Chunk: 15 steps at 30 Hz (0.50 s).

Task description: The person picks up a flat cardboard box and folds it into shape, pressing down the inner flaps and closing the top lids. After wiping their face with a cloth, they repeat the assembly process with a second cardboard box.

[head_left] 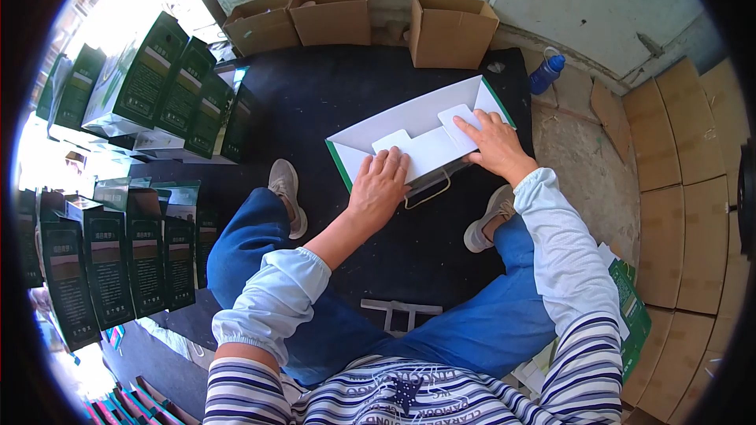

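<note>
A paperboard carton (pixel 429 151) with a white inside and green edges lies tilted between my feet, its open side facing up. Flat across its near edge, my left hand (pixel 380 186) rests with fingers stretched over the left white flap (pixel 391 141). My right hand (pixel 498 146) has its fingers over the right white flap (pixel 459 127), and its thumb lies at the near edge. Below that edge hangs a pale cord handle (pixel 430 191). The carton's outer near face is mostly hidden.
Green printed cartons (pixel 150 260) stand in rows at the left. Open brown boxes (pixel 450 31) line the back wall, with a blue bottle (pixel 546 73) to their right. Stacked brown boxes (pixel 683 149) form the right side. A black mat (pixel 315 102) covers the floor.
</note>
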Each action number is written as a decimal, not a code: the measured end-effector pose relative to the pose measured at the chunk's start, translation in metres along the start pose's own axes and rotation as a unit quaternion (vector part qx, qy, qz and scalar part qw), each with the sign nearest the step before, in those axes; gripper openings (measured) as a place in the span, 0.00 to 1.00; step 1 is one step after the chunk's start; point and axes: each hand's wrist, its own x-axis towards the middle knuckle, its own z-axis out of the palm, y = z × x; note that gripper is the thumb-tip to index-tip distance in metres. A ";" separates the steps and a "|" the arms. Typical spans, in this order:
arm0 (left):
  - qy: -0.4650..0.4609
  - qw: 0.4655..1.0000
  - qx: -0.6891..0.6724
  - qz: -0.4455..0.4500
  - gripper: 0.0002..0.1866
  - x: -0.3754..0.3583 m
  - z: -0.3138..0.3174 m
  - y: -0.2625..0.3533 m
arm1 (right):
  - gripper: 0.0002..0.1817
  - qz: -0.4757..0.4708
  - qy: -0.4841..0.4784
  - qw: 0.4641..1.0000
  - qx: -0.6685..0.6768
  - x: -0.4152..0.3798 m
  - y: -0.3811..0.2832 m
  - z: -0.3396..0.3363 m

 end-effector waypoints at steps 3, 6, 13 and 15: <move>-0.021 0.999 -0.031 -0.005 0.27 0.005 -0.001 -0.001 | 0.38 -0.001 -0.027 1.000 0.008 0.004 0.000 0.004; -0.042 0.996 -0.074 -0.010 0.25 0.007 0.000 -0.002 | 0.36 -0.003 -0.071 0.997 0.011 0.006 0.002 0.003; -0.077 0.990 -0.114 -0.021 0.24 0.008 0.000 -0.006 | 0.33 -0.013 -0.090 0.996 0.013 0.009 0.004 0.006; -0.051 0.994 -0.100 -0.013 0.24 0.008 0.000 -0.004 | 0.33 -0.007 -0.075 0.997 0.016 0.007 0.001 0.004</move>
